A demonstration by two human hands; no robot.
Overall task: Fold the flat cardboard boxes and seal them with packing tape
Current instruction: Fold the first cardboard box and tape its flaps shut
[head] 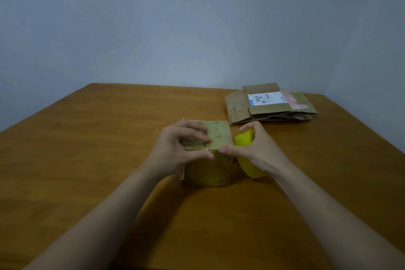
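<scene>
Mid-frame, left hand (175, 149) presses seemingly straight fingers atop small brown cardboard box (208, 171); right hand (255, 150) grips yellow plastic tape dispenser (242, 139).

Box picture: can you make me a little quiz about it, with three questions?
1. True or false: the left hand presses on top of the folded box.
2. Which hand holds the yellow tape holder? A: left hand. B: right hand.
3. Fill in: the flat cardboard lies near the table's far ____ corner.

Key: 1 true; 2 B; 3 right.
</scene>
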